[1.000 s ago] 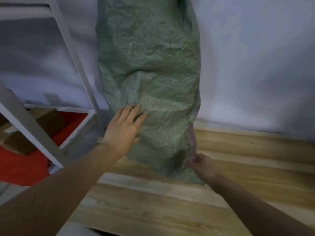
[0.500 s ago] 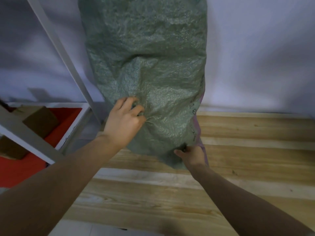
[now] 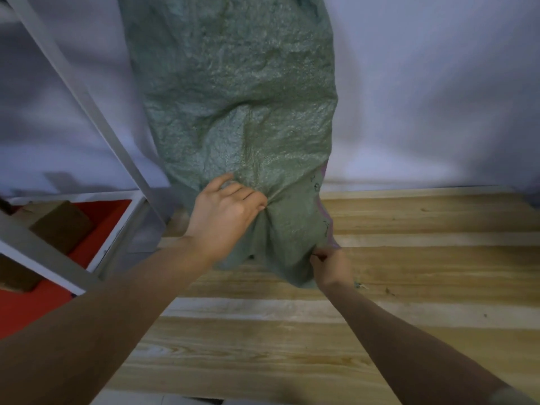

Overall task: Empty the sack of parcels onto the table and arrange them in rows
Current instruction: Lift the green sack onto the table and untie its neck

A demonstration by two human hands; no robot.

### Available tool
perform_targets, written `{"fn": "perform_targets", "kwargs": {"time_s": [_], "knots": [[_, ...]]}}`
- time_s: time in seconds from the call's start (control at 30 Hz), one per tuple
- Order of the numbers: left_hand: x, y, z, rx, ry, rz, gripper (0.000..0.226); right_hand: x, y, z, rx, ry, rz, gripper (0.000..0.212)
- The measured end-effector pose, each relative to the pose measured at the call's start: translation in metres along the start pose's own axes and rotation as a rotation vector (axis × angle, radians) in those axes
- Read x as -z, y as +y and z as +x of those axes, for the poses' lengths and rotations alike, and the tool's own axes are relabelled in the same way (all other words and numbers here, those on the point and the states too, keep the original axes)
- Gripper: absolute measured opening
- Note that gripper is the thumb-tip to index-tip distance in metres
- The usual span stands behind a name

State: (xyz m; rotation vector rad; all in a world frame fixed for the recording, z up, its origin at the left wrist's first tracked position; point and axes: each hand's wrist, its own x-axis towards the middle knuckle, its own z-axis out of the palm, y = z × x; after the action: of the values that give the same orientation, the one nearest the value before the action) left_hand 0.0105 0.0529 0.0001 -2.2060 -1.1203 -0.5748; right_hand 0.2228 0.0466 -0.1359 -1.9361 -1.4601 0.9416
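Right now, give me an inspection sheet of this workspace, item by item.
Surface: pale wooden plank table, a few small specks near the right hand.
Job's things: bulging green woven plastic sack upright on the table against the wall; no parcels out.
Clutter: nothing seen on the table.
Hands: left hand bunches the sack's fabric; right hand pinches its lower corner.
Cables: nothing seen.
Surroundings: white metal shelf frame at left, brown cardboard boxes on its red shelf; white wall.

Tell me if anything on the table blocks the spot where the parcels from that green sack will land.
Nothing visible does. The wooden table in front of the sack is bare apart from a few small specks of debris. Both hands already grip it: left hand bunches the woven fabric, right hand pinches the lower corner. No parcels show yet.
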Motion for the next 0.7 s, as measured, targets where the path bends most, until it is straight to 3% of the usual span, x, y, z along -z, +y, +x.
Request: {"fn": "perform_targets", "kwargs": {"time_s": [0.23,0.37,0.47,0.53,0.7], "knots": [[0.012,0.062,0.051,0.001,0.043,-0.012,0.021,0.061,0.025,-0.015,0.053,0.092,0.170,0.013],[0.028,0.104,0.084,0.038,0.019,-0.019,0.019,0.106,0.037,-0.045,0.157,0.101,0.312,0.047],[0.046,0.139,0.112,0.113,-0.009,-0.050,0.010,0.140,0.050,-0.065,0.207,0.068,0.254,0.083],[0.056,0.161,0.130,0.191,-0.077,-0.088,0.016,0.160,0.056,-0.076,0.207,0.092,0.176,0.106],[0.065,0.206,0.167,0.376,-0.059,-0.222,0.019,0.205,0.070,-0.100,0.221,0.165,0.043,0.115]]}}
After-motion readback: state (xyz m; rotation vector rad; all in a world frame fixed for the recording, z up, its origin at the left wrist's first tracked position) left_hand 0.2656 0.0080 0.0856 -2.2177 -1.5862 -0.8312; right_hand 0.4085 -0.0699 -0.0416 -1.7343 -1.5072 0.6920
